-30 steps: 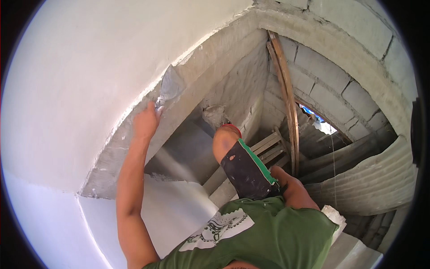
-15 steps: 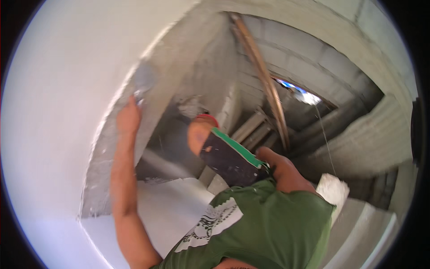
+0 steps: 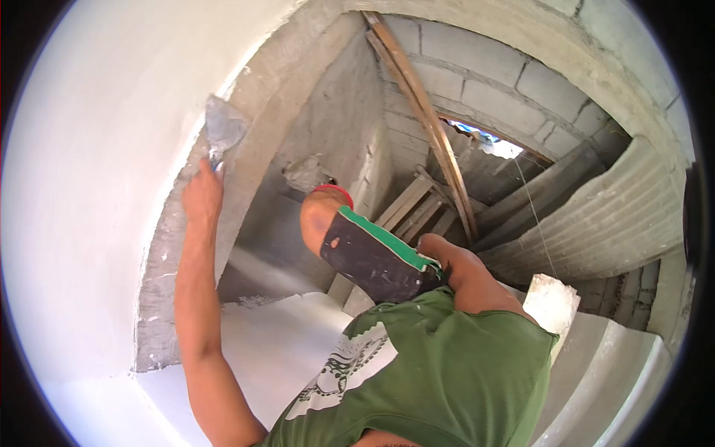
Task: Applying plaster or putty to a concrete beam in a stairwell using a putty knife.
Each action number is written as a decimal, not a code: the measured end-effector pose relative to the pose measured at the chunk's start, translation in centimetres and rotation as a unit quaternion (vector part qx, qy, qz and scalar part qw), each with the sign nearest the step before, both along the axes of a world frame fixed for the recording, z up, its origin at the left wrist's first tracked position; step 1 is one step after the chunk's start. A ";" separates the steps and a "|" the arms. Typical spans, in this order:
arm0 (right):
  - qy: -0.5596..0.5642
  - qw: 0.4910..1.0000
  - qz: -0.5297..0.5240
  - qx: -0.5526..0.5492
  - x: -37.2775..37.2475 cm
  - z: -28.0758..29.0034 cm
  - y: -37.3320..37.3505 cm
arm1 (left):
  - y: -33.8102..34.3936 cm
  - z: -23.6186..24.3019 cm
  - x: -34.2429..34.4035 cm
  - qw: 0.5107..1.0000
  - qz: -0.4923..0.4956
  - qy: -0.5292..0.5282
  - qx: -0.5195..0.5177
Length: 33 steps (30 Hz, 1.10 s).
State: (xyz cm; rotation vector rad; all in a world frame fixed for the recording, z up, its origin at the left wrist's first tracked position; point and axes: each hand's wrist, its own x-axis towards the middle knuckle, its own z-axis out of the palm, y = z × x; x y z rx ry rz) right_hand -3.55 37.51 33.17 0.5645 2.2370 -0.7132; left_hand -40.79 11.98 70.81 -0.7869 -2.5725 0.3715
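My left hand [image 3: 202,190] grips the short handle of a grey metal putty knife [image 3: 225,123], its broad blade against the bare concrete band [image 3: 249,164] beside a smooth white wall surface [image 3: 89,186]. My left arm is stretched up along that band. My right hand [image 3: 433,249] is low at the side of my dark, green-striped shorts, its fingers mostly hidden. My bent knee [image 3: 316,223] juts out below, with something red behind it.
Beyond my leg are wooden slats [image 3: 406,208], a long leaning timber [image 3: 424,112], a block wall [image 3: 491,89] with a small opening and a hanging string. Corrugated sheet [image 3: 596,216] lies at right, above a rough white-topped post [image 3: 547,302] and grey stepped surface [image 3: 588,380].
The whole view has swung, shifting the surroundings left and slightly up in the picture. The putty knife stays on the concrete band in my left hand; my right hand stays by the shorts.
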 end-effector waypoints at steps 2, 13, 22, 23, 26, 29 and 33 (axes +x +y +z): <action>0.056 0.997 0.051 0.034 0.5 -8.8 1.9 | -1.7 -0.2 -2.1 0.999 0.024 -0.032 0.013; 0.021 0.961 -0.271 -0.052 4.1 -3.0 0.7 | -8.7 -2.2 -5.0 1.000 0.012 -0.012 0.018; -0.005 0.974 -0.220 -0.062 2.9 -0.3 -0.6 | -10.7 1.8 -1.4 0.999 0.039 -0.001 0.017; -0.001 0.979 -0.199 -0.048 3.2 -1.3 -0.3 | -10.4 2.3 -1.1 0.997 -0.023 0.013 0.068; 0.083 0.979 -0.181 -0.039 3.0 -3.4 -0.3 | -15.0 0.7 -3.4 0.984 -0.146 0.082 0.059; 0.041 0.990 -0.132 -0.038 3.9 -5.0 1.3 | -8.6 2.4 2.0 0.998 0.039 -0.040 0.034; 0.044 0.995 -0.079 -0.037 0.6 -4.4 0.9 | -11.7 2.8 3.2 0.991 -0.024 -0.008 0.131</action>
